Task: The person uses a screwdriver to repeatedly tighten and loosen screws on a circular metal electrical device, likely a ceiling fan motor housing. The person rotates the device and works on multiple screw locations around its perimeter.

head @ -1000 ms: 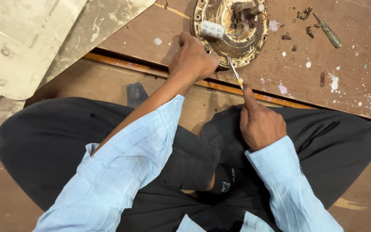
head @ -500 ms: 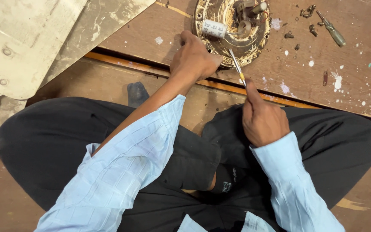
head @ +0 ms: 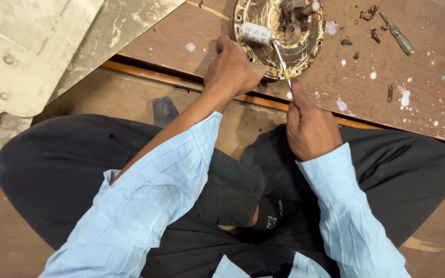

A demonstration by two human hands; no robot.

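A brown wooden board (head: 418,92) fills the upper right, its surface scuffed and flecked with white paint spots. Its near edge runs slantwise from upper left down to the right edge, lined with an orange-brown strip (head: 145,74). Below it lies a lower, duller plywood floor (head: 104,103), worn and dusty. In the upper left corner rests a pale grey metal sheet (head: 27,46) with rivets, its surface scratched and stained. The light is even and soft, with faint shadows.

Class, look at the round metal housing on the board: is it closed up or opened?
Opened. The round housing shows its inside: a white cylinder and wires lie exposed, and the right hand works a screwdriver into it.
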